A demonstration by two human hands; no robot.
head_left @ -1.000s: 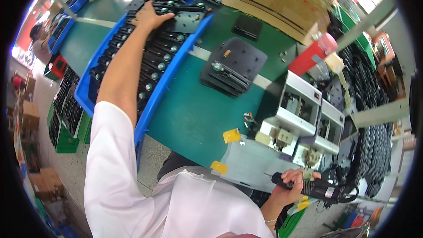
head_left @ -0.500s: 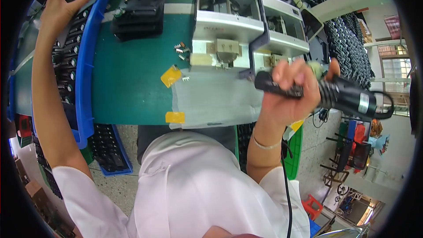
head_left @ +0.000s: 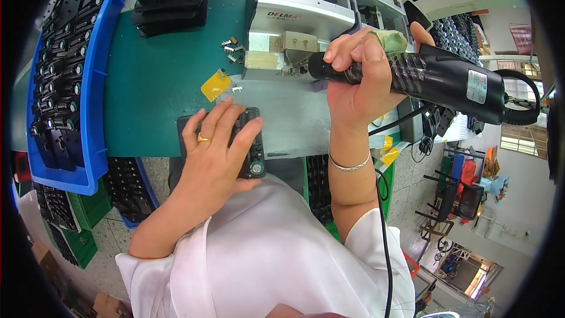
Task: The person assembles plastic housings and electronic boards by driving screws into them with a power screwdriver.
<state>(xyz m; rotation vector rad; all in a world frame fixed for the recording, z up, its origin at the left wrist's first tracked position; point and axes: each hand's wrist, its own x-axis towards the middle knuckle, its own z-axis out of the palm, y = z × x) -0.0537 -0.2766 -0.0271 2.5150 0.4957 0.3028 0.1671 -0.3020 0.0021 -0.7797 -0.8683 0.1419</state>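
The blue tray (head_left: 95, 97), its far end cut off, no longer has the left hand (head_left: 213, 144) over it; that hand now spreads across a black plate (head_left: 252, 152) at the green bench's (head_left: 156, 82) near edge, hiding much of it, and I cannot tell whether it grips or only rests. Farther right, the right hand (head_left: 366, 85) remains wrapped around a black power tool (head_left: 441, 82), its tip hard to make out before the white machine (head_left: 309, 16).

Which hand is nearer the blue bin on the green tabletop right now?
Left. The left hand, on a black panel, is to the right of the blue bin; the right hand, holding a black power tool, is farther right.
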